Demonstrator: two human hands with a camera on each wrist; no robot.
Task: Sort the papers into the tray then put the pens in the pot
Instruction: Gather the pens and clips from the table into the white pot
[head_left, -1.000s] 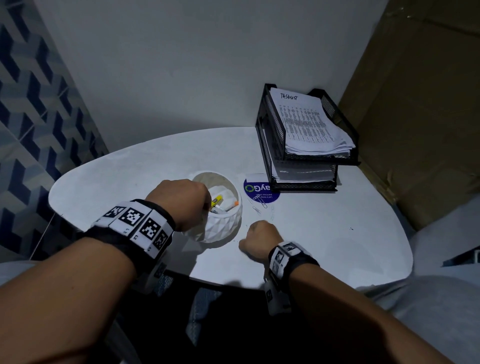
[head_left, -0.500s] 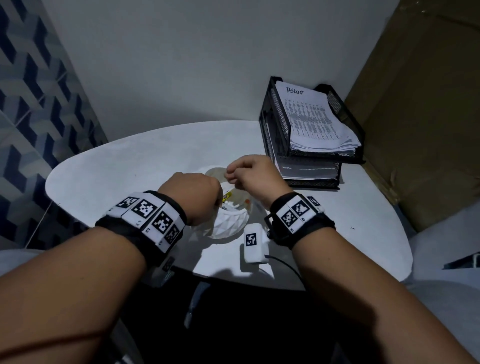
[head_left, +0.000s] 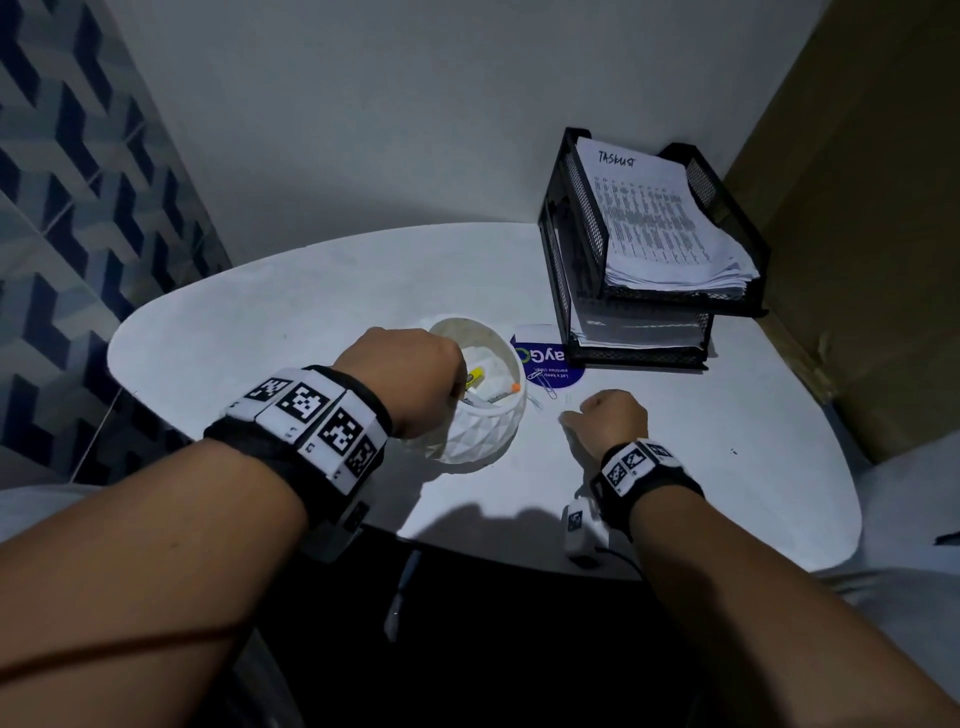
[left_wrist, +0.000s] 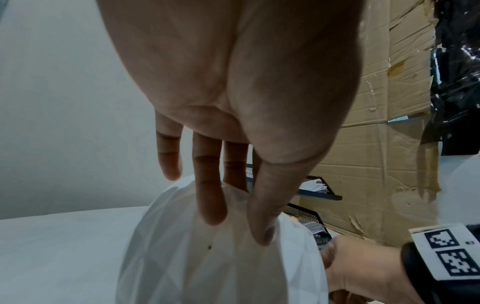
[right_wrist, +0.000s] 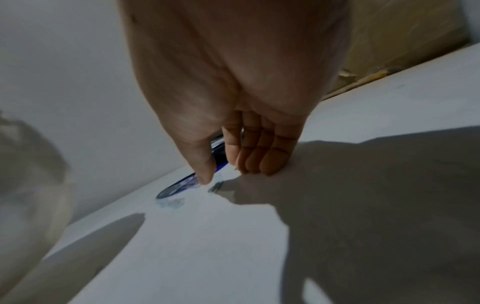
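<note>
A white faceted pot (head_left: 478, 431) stands near the table's front edge and holds several pens, one yellow (head_left: 475, 375) and one orange-tipped (head_left: 514, 387). My left hand (head_left: 457, 384) grips the pot's rim (left_wrist: 221, 267), thumb on the outer wall and fingers over the edge (left_wrist: 237, 224). My right hand (head_left: 597, 415) is on the table right of the pot. Its fingertips (right_wrist: 249, 164) touch the surface, and the thumb is apart from them beside a small paper clip (head_left: 567, 400). Printed papers (head_left: 660, 218) fill the black two-tier mesh tray (head_left: 571, 208) at the back right.
A round blue sticker (head_left: 550, 364) with a paper clip (head_left: 543, 382) on it lies between pot and tray. Brown cardboard (head_left: 857, 208) stands along the right side. The white table (head_left: 311, 312) ends just in front of my wrists.
My right hand was over the pot half a second ago and has come back down onto the table to its right. The left hand has stayed on the pot's rim.
</note>
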